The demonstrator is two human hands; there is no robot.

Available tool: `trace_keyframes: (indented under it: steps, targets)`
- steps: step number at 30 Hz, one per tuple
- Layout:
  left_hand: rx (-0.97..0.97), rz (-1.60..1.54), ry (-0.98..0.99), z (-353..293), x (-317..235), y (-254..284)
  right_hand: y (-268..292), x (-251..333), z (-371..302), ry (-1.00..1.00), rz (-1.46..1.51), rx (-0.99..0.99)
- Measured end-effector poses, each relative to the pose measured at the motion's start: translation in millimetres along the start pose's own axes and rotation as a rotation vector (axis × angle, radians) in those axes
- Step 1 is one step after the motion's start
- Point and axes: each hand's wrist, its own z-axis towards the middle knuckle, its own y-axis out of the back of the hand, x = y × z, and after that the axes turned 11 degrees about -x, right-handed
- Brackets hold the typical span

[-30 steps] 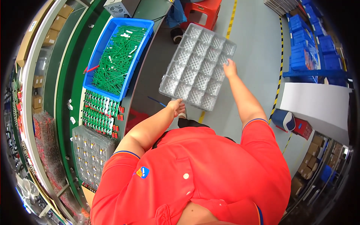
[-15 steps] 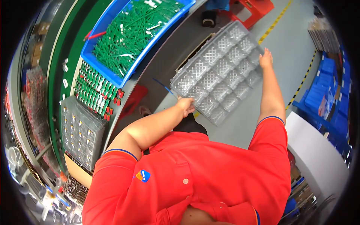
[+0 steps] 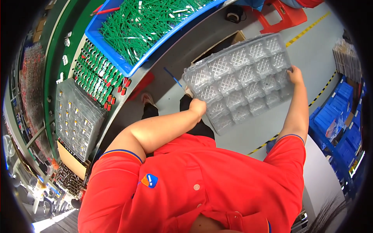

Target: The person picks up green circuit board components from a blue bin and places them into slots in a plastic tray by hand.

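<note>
Head cam: I've got L hand point(image 3: 198, 107) & R hand point(image 3: 296, 75) both gripping clear divided tray point(image 3: 247, 75), opp. sides; tray's up over floor point(image 3: 268, 128), R of counter point(image 3: 136, 79) w/ blue bin point(image 3: 112, 58) of green strips point(image 3: 145, 29)

An electronics assembly workshop, it appears: at left a green-topped bench point(image 3: 75, 27) bears a blue bin point(image 3: 91, 33) of green strands point(image 3: 143, 23), rows of small boards point(image 3: 93, 72) and a parts tray point(image 3: 74, 124). Clear compartment trays point(image 3: 246, 75) are in hand. Striped tape point(image 3: 325, 87) marks the grey floor point(image 3: 252, 134); at right, a rack point(image 3: 322, 141) holds blue bins point(image 3: 344, 149).
</note>
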Motion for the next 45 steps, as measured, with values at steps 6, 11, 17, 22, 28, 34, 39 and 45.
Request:
trace_keyframes:
  steps: [6,11,17,22,28,34,39,45]
  targets:
    - [0.042,0.812,-0.556,18,-74,39,12,-39,-118,-0.290,0.173,-0.011]
    - [0.235,1.744,-1.520,24,-194,34,-8,-25,-240,-0.688,0.487,-0.038]
    - [0.140,1.067,-0.741,47,-280,-22,-89,16,-315,-0.939,0.641,-0.082]
    - [-0.002,1.146,-0.741,104,-302,-8,-82,90,-293,-0.904,0.590,-0.238]
    - [-0.125,0.816,-1.087,89,-251,2,-87,92,-302,-1.019,0.486,-0.270]
    - [0.147,0.419,-1.007,85,-216,30,-77,99,-296,-1.170,0.693,-0.245]
    - [-0.003,0.730,-1.120,121,-220,53,-82,86,-293,-1.129,0.794,-0.109]
    - [0.088,0.804,-0.995,73,-224,43,-85,74,-303,-1.114,1.056,-0.094]
